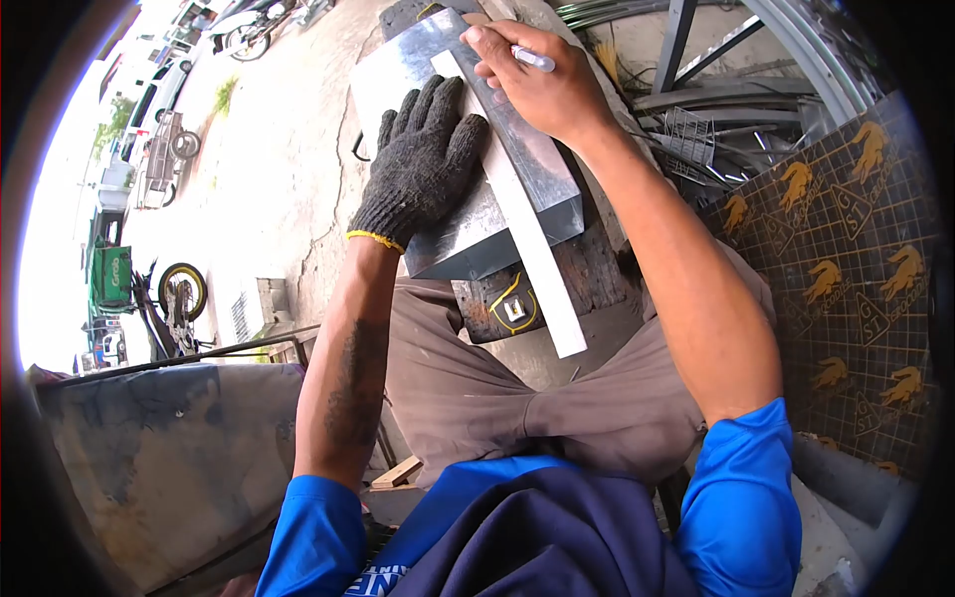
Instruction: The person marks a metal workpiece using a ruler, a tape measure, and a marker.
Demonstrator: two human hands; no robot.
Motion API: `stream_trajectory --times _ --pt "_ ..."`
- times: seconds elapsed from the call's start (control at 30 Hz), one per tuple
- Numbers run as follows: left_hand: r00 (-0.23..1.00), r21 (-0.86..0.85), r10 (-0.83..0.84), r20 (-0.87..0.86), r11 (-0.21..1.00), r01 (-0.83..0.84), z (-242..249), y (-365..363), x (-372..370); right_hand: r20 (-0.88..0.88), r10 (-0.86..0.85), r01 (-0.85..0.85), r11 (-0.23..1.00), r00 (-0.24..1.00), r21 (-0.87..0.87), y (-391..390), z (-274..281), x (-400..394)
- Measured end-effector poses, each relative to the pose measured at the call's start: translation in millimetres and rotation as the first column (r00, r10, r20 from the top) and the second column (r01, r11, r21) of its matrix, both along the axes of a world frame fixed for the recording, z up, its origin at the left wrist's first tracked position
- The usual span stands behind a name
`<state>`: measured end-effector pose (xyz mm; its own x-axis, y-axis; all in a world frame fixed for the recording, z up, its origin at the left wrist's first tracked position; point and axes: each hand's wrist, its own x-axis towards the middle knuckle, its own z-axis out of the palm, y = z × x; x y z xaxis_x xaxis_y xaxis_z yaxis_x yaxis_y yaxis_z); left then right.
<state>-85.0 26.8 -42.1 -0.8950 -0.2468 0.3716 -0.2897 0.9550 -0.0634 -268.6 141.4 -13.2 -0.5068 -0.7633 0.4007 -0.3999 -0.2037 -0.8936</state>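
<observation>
Standing to one side, I note a parked motorcycle (179,298) in the open yard at the person's left, carrying a green delivery box marked "Grab" (112,280); its contents are out of sight. At the person's right stands a dark panel (796,234) printed with orange crocodiles and a grid. A worn wooden bench (597,274) extends forward from between the person's knees.

On the bench rests a galvanized sheet-metal box (542,179), a broad face upward and its near end short of the bench's near edge. The interior cannot be inspected from here. Beyond the bench's right edge, a wire basket (689,136) sits among metal offcuts; whether it holds anything cannot be told.

A long white flat strip (522,224) lies lengthwise on the box's upper face. Its far end stops short of the box's far edge; its near end overhangs the near edge.

The left hand (423,159), in a dark knit glove with a yellow cuff, lies flat and ungripping, partly over the strip. The bare right hand (542,85), above the box's right edge, has its fingers closed around a pen (534,59); whether the tip touches metal cannot be determined. A small yellow-edged item (514,309), not identifiable, lies near the bench's near edge.
</observation>
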Motion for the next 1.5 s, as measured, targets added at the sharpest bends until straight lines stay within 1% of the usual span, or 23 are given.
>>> stream_trajectory --times 0.03,0.07,0.1,0.13,0.17,0.23,0.27,0.3,0.37,0.4,0.43,0.5,0.53,0.63,0.7,0.8,0.87,1.07,1.4,1.47,1.5 --pt "0.999 0.029 0.025 0.041 0.999 -0.026 2.0 0.0 -0.9 -0.138 -0.001 0.004 1.000 0.990 0.023 7.1 4.7 2.2" --pt "0.997 0.042 0.035 0.063 0.998 -0.038 4.2 -0.2 -1.2 -0.136 -0.003 0.006 1.000 0.991 0.021 12.7 5.4 4.6" --pt "0.995 0.055 0.046 0.085 0.997 -0.051 7.3 0.2 -1.8 -0.315 -0.008 0.002 1.000 0.949 -0.019 18.3 5.3 6.3" --pt "0.992 0.034 0.033 0.120 0.999 -0.037 12.6 4.5 -2.0 -0.482 -0.019 -0.010 0.998 0.876 -0.057 25.0 5.4 9.3" --pt "0.988 0.014 0.021 0.155 1.000 -0.023 16.3 8.4 -1.9 -0.480 -0.020 -0.009 0.998 0.877 -0.059 34.1 4.4 13.5" --pt "0.991 -0.006 0.010 0.133 1.000 -0.009 15.2 8.3 -0.5 -0.576 0.058 0.001 0.995 0.816 0.101 52.5 5.8 25.6" --pt "0.994 -0.016 -0.002 0.107 1.000 0.004 13.6 8.7 0.1 -0.526 0.126 -0.054 0.987 0.841 0.151 59.4 7.5 31.4" --pt "0.994 -0.016 -0.008 0.112 1.000 0.010 13.7 9.4 0.1 -0.522 0.122 -0.049 0.987 0.844 0.151 66.1 9.6 37.4" --pt "0.998 0.069 0.000 0.067 0.998 -0.004 16.6 12.3 -0.7 -0.620 0.065 0.029 0.990 0.782 0.141 75.0 14.2 48.6" --pt "0.999 0.143 0.019 0.037 0.989 -0.024 20.4 16.7 -1.9 -0.625 0.063 0.032 0.990 0.778 0.139 75.7 14.4 51.6" --pt "0.999 0.139 0.018 0.037 0.990 -0.023 23.2 18.8 -2.0 -0.624 0.059 0.034 0.990 0.779 0.136 75.0 13.5 52.6" --pt "0.999 0.168 0.018 0.050 0.985 -0.026 28.4 21.2 -3.0 -0.569 0.086 -0.032 0.994 0.818 0.105 73.3 12.5 53.0" --pt "0.998 0.200 0.021 0.051 0.979 -0.031 30.7 23.1 -2.8 -0.581 0.083 -0.031 0.995 0.809 0.099 73.8 13.9 54.3" --pt "0.999 0.190 0.018 0.050 0.981 -0.028 30.8 20.7 -3.7 -0.568 0.092 -0.020 0.991 0.818 0.132 72.5 14.0 57.3" --pt "0.998 0.178 0.020 0.055 0.984 -0.029 29.9 22.1 -1.9 -0.584 0.064 -0.004 0.995 0.809 0.104 72.1 11.4 58.8" --pt "0.996 0.158 0.020 0.092 0.987 -0.035 29.6 20.6 -1.0 -0.582 0.077 0.002 0.991 0.809 0.135 74.0 15.3 60.0" --pt "0.996 0.190 0.030 0.083 0.981 -0.046 29.6 20.0 -1.6 -0.576 0.083 -0.006 0.991 0.813 0.134 73.7 15.0 60.2" --pt "0.995 0.205 0.026 0.098 0.978 -0.046 32.3 21.4 -1.4 -0.583 0.095 -0.007 0.988 0.807 0.152 74.9 18.6 59.8" --pt "0.998 0.199 0.021 0.061 0.979 -0.033 30.5 21.9 -1.4 -0.575 0.103 -0.013 0.987 0.812 0.158 73.4 17.0 60.0" --pt "0.993 0.227 0.064 0.098 0.970 -0.085 32.4 23.2 -3.4 -0.574 0.105 -0.014 0.987 0.812 0.161 72.9 16.9 60.0" --pt "0.993 0.227 0.064 0.098 0.970 -0.084 32.4 23.1 -3.6 -0.575 0.104 -0.013 0.987 0.812 0.161 73.3 17.6 60.2"
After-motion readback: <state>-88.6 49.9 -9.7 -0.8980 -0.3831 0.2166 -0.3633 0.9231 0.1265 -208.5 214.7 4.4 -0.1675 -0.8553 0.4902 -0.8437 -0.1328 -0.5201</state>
